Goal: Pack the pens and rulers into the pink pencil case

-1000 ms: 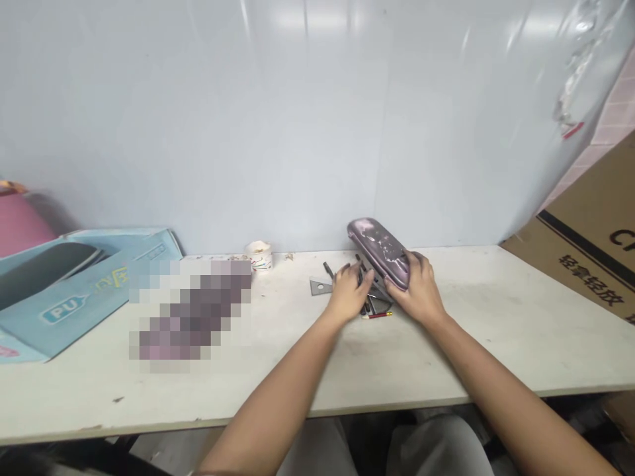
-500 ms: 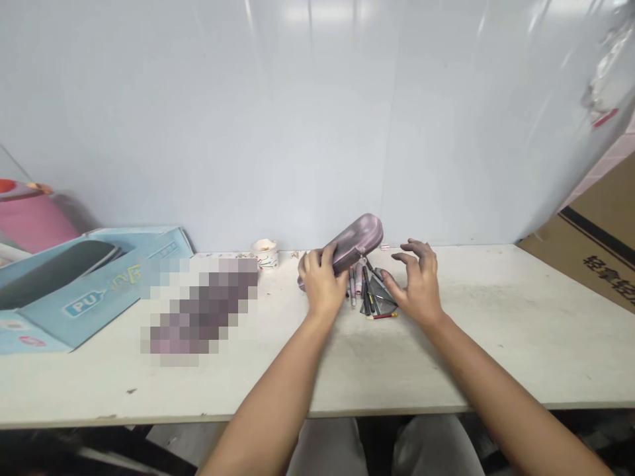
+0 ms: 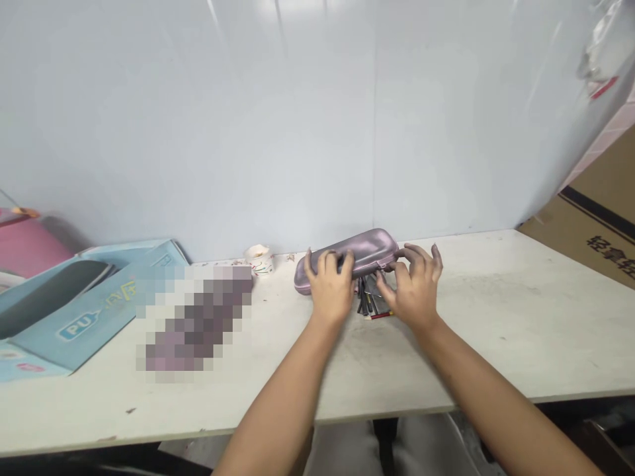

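Note:
A lilac metallic hard pencil case (image 3: 360, 251) lies lengthwise on the white table (image 3: 496, 317), tilted slightly and in front of the wall. My left hand (image 3: 328, 287) grips its left half, with the fingers over the top. My right hand (image 3: 409, 287) has its thumb and fingers at the case's right end, near the zip. Several dark pens (image 3: 366, 297) and a red pencil (image 3: 381, 315) lie just below the case between my hands, partly hidden by it.
A small paper cup (image 3: 258, 260) stands at the table's back edge. To the left are a pixelated object (image 3: 196, 317) and a light blue box (image 3: 84, 324), with a pink item (image 3: 30, 248) behind. A cardboard carton (image 3: 595, 225) leans at right.
The case has swung from tilted in my left hand to lying lengthwise over the pens. My right hand has moved in from hovering open to the case's right end.

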Available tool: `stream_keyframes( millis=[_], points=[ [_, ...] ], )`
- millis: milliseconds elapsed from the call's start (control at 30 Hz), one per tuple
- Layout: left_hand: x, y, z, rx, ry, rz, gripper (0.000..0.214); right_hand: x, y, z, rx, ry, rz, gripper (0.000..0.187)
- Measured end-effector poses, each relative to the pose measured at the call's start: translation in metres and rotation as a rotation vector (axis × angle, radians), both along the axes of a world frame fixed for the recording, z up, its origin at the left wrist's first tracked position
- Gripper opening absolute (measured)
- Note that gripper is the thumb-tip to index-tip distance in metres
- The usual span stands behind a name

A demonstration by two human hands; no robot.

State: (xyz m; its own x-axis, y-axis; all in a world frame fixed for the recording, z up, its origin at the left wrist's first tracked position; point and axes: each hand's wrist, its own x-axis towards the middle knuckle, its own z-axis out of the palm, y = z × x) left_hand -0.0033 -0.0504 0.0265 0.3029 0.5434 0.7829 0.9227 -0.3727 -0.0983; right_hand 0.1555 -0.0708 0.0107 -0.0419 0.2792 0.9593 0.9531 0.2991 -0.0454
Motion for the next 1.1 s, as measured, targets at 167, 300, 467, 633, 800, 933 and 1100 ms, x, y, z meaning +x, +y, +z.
stream_keyframes(
  millis=[167, 300, 467, 633, 800, 933, 1100],
  points=[
    [-0.001, -0.001, 0.001, -0.010, -0.007, -0.016, 0.041, 0.000, 0.001, -0.002, -0.025, -0.015, 0.005, 0.010],
    [-0.001, -0.002, 0.001, -0.022, -0.028, -0.041, 0.041, 0.001, 0.001, -0.003, -0.064, -0.013, 0.033, 0.018],
    [-0.002, -0.005, 0.001, -0.026, -0.016, -0.025, 0.042, 0.002, -0.001, -0.003, -0.073, -0.037, 0.054, 0.013],
    [-0.005, -0.007, 0.000, -0.014, 0.006, -0.027, 0.042, -0.002, -0.002, -0.003, -0.065, -0.026, 0.069, 0.009],
    [-0.006, -0.006, 0.000, -0.025, 0.031, -0.034, 0.043, -0.005, 0.000, -0.003, -0.065, 0.010, 0.057, 0.007],
    [-0.008, -0.004, 0.001, -0.031, 0.015, -0.029, 0.045, 0.002, 0.004, -0.002, -0.054, 0.043, 0.017, 0.004],
    [-0.008, 0.000, 0.002, -0.035, 0.001, -0.045, 0.045, 0.013, 0.007, -0.001, -0.075, 0.074, 0.019, 0.006]
  ],
)
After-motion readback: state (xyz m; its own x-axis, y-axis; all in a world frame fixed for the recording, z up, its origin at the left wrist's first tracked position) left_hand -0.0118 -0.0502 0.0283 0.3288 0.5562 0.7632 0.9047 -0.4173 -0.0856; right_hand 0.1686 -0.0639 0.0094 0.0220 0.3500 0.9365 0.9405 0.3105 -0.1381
